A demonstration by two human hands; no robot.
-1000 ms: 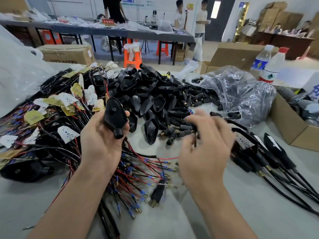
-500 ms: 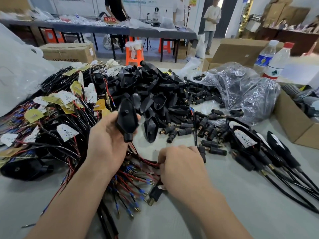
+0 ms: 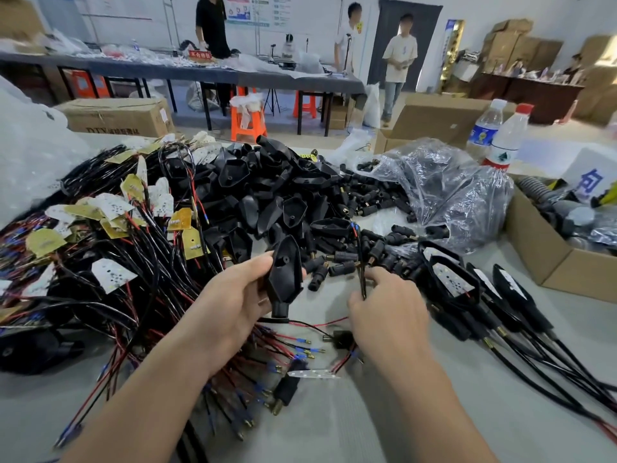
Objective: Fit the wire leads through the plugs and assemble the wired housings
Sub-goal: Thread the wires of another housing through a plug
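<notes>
The left hand point(image 3: 233, 305) grips a black teardrop housing point(image 3: 285, 274), neck pointing down, just in front of the heap of loose housings point(image 3: 267, 195). In front of the heap's right edge, the right hand point(image 3: 389, 312) pinches a thin black wire lead point(image 3: 359, 252) between thumb and forefinger (its red and blue tips stand up toward the heap). Small black plugs point(image 3: 337, 262) lie scattered along the heap's near-right edge.
</notes>
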